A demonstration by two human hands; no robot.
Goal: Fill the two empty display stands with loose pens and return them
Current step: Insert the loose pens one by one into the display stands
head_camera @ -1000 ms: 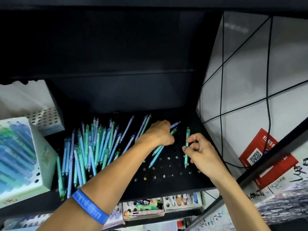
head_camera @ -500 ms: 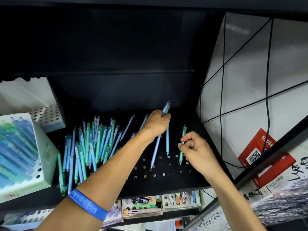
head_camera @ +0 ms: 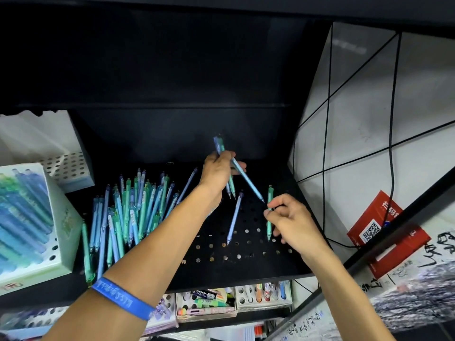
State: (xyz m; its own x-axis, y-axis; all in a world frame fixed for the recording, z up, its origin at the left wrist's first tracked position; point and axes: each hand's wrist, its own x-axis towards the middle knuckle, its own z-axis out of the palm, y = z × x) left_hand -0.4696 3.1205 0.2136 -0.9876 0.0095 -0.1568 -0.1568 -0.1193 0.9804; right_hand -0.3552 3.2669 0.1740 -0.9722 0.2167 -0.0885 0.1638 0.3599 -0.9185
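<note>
Pale green card makes up the boxy display stand [head_camera: 37,217] at my far left, its sloped top printed with blue pens and punched with round holes. Behind it I see a white perforated stand [head_camera: 66,166] turned on its side. Next along, a dense cluster of loose teal and blue plastic pens [head_camera: 128,212] leans in the left part of the black perforated stand top [head_camera: 246,262], which sits on the dark shelf and takes up the middle of my view.

My left forearm, with a blue rubber wristband [head_camera: 123,297], reaches up and across the cluster. The left hand [head_camera: 216,172] is raised above the black surface and closed around a small bunch of blue and teal pens [head_camera: 234,173], which fan out with tips pointing down and right.

A single light-blue pen [head_camera: 234,217] stands slanted in one hole, apart from both hands. Further right, my right hand [head_camera: 293,222] pinches a green pen [head_camera: 269,212] between thumb and forefinger, holding it upright with its tip at a hole near the stand's right edge.
</note>
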